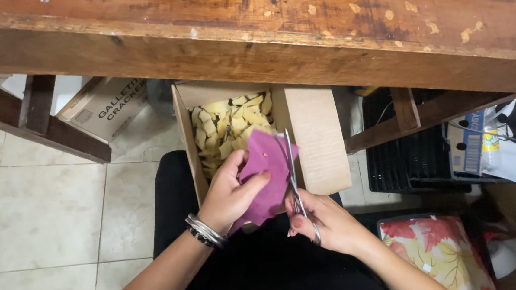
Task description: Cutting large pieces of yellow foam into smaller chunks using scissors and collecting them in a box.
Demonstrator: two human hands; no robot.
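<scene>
Bright, even indoor light; sharp focus, dim shadow under table.

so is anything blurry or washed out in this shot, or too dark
Head view: hands, purple cloth and scissors are fairly sharp; even, soft light, no hard glare; the lap and the space under the wooden bench fall dark; the lower right corner is smeared and out of focus.

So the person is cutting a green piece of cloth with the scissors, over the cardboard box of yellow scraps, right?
Not quite: the piece of cloth is purple, not green, as the head view shows. The right hand works the metal scissors over the open cardboard box of yellow scraps.
</scene>
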